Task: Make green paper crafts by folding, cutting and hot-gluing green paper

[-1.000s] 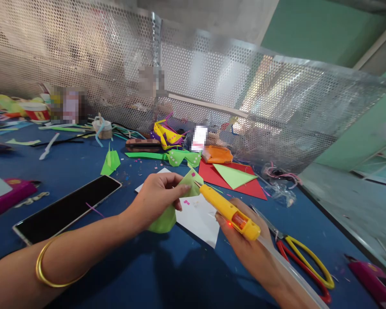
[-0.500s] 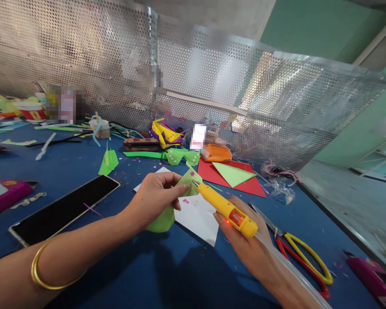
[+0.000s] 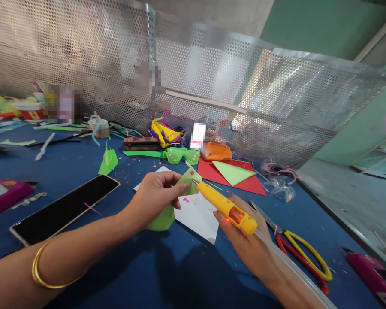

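Note:
Between thumb and fingers, my left hand (image 3: 159, 193) pinches a light green paper cutout (image 3: 162, 219), held just above the table. A small pink square sits near its upper corner; part of the cutout is hidden behind my hand. My right hand (image 3: 244, 227) is wrapped round a yellow glue gun (image 3: 223, 204) with a lit red light and a clear glue stick running out of its back. Its metal nozzle points at the cutout, at or very near the surface; I cannot tell if it touches. Below lies white paper (image 3: 201, 221) with pink bits on it.
Scissors (image 3: 304, 253) with red and yellow handles lie right of my right hand. A black phone (image 3: 67, 208) lies left. Behind are green paper glasses (image 3: 182, 155), red paper (image 3: 241, 180) and an orange pouch (image 3: 217, 151). A perforated metal panel (image 3: 206, 68) stands at the back.
The glue gun's nozzle has shifted very slightly on or over the green paper. Both hands otherwise keep the same hold, and the view has moved only a little.

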{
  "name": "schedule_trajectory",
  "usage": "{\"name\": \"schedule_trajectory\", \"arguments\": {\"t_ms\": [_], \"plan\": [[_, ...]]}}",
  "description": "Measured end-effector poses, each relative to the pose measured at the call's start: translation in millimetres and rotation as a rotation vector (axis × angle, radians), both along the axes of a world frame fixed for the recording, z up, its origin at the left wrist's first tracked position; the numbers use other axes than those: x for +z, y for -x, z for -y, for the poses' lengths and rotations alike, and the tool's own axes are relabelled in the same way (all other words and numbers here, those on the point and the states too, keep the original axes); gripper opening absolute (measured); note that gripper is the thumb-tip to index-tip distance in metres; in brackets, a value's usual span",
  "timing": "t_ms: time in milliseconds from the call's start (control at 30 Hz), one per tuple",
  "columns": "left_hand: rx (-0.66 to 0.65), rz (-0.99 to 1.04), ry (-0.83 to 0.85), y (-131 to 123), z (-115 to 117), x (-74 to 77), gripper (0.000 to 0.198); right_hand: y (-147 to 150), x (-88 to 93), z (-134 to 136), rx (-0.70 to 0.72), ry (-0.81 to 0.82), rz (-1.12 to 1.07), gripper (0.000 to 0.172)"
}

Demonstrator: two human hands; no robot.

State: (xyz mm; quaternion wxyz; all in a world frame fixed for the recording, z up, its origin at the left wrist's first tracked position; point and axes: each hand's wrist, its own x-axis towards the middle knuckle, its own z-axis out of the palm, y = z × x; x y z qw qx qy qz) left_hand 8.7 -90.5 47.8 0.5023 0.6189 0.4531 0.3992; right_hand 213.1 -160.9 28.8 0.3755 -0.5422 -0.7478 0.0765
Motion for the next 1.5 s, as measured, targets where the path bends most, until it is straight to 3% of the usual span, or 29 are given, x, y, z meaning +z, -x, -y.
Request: {"name": "schedule_trajectory", "arguments": {"t_ms": [1500], "plan": [[0.0, 0.032, 0.014, -1.4, -1.0, -1.5, 0.019, -2.4, -2.6, -0.6, -0.037, 0.016, 0.015, 0.029]]}}
